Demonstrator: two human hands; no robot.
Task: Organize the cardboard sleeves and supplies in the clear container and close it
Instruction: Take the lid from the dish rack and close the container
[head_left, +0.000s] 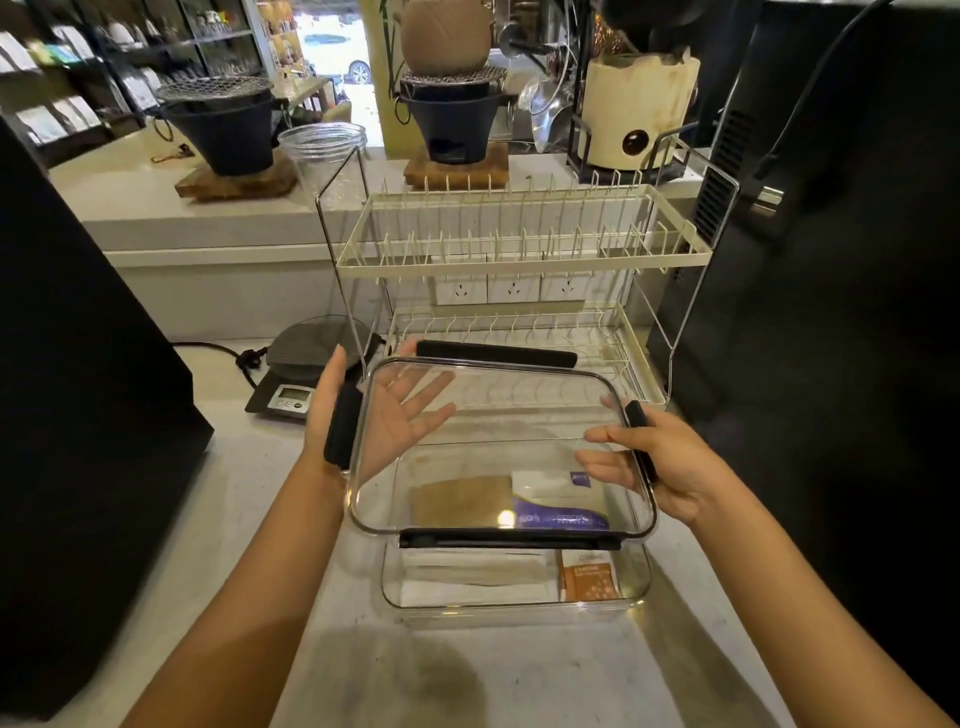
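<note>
A clear lid with black clasps hovers tilted above the clear container on the counter. My left hand supports the lid's left edge from beneath, fingers spread under the plastic. My right hand grips the lid's right edge at the black clasp. Inside the container lie a brown cardboard sleeve, a purple packet, an orange packet and pale flat sleeves.
A cream two-tier dish rack stands right behind the container. A digital scale with its cord sits at the back left. Dark machines flank both sides. Bare counter lies in front.
</note>
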